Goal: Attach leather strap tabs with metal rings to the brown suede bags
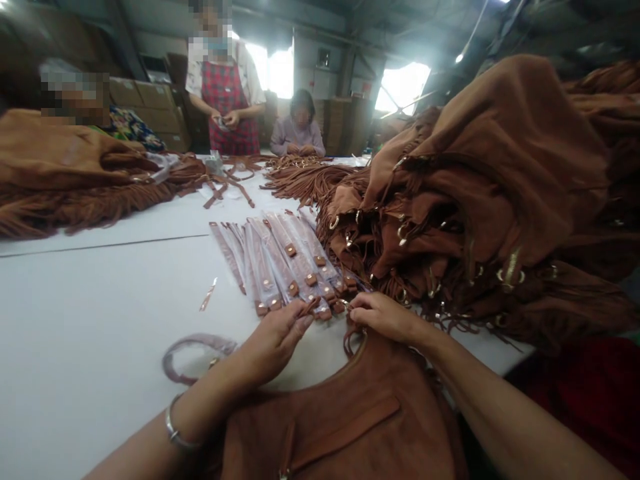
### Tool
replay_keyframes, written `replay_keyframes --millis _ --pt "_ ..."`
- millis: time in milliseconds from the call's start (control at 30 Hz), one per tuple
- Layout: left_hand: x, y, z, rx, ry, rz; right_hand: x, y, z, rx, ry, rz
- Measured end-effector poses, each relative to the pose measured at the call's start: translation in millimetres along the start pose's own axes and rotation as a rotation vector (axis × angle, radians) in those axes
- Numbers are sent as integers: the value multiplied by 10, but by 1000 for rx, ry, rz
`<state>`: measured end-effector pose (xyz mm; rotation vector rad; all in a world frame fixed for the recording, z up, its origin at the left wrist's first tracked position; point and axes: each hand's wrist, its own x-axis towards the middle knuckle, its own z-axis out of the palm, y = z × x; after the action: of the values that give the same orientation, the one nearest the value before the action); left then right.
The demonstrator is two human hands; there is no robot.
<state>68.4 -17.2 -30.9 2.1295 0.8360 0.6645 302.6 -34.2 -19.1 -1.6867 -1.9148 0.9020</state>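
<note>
A brown bag (350, 413) with a long zip flap on its front lies before me at the table's near edge. My left hand (277, 343) is closed, pinching the end of a brown strap (311, 307). A plastic-wrapped strap loop (187, 357) curves out on the table beyond my left forearm; whether it is the same strap is hidden. At the bag's upper corner my right hand (383, 319) is closed around a small gold metal fitting (345, 305), partly covered by the fingers. The two hands are a short way apart, just in front of several plastic-wrapped straps (280, 267).
A tall heap of brown fringed bags (480, 173) rises on the right. More bags (65, 173) lie at the far left of the white table (100, 313). Loose straps (227, 183) lie farther back. Several people are around the table, one standing in a checked apron (225, 100).
</note>
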Motion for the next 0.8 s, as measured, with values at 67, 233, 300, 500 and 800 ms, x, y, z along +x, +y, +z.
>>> replay_keyframes --millis 67,233,300,500,800 --pt "-5 15 -3 -64 -5 15 -107 -39 -10 101 -36 8" --pt "-39 122 -7 -99 -145 -20 -374 -132 -42 752 -123 124" --pt "-53 156 1 -108 -181 -19 -440 -164 -40 932 -185 143" --pt "-32 170 38 -549 -82 -12 -495 -278 45 1151 -290 114" --pt "-14 131 29 -641 1 -34 -354 -340 137 1296 -405 318"
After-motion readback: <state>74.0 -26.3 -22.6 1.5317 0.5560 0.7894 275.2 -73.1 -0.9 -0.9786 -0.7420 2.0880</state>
